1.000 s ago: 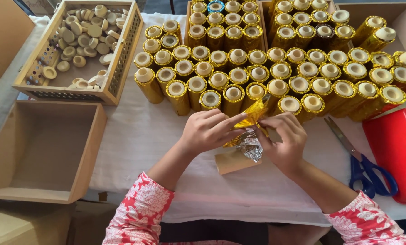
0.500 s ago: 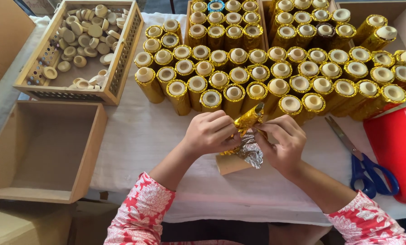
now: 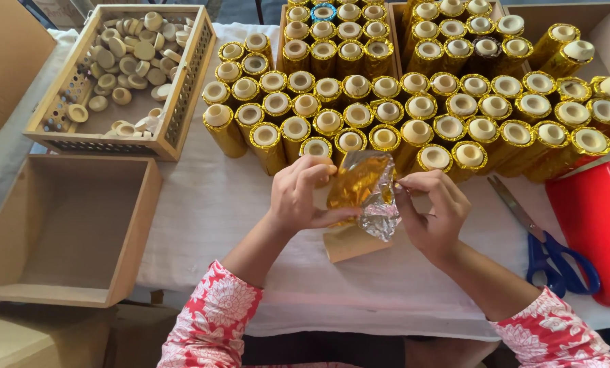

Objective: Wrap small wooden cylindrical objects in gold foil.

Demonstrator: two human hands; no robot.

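We see both hands at the middle of the desk (image 3: 202, 204), near its front edge, wrapping a sheet of gold foil (image 3: 361, 184) round a cardboard tube (image 3: 349, 242) whose bare brown end juts out below the foil toward the person. The left hand (image 3: 303, 196) clasps the foil-covered tube from its side, fingers curled over the top and thumb pressed beneath; the right hand (image 3: 433, 208) pinches the loose silver-backed edge of the foil between thumb and fingertips. We judge the wrapping step to be partway along, since the foil stands crumpled and open and one end of the tube is uncovered; the next move would call for drawing the sheet taut and smoothing it round the tube without tearing it. Behind the hands, toward the far edge of the desk, stand dense rows of finished gold tubes (image 3: 387, 102), upright and touching, each with a pale plug in its top; some at the far right lie tilted. At the far left corner a wooden crate with perforated sides (image 3: 182, 95) holds loose pale round plugs (image 3: 124, 54). Just nearer, off the left edge, an open wooden box (image 3: 138, 232) shows only its bare floor. Blue-handled scissors (image 3: 550, 252) lie near the right edge, beside a red container (image 3: 594, 218) whose contents we cannot tell.
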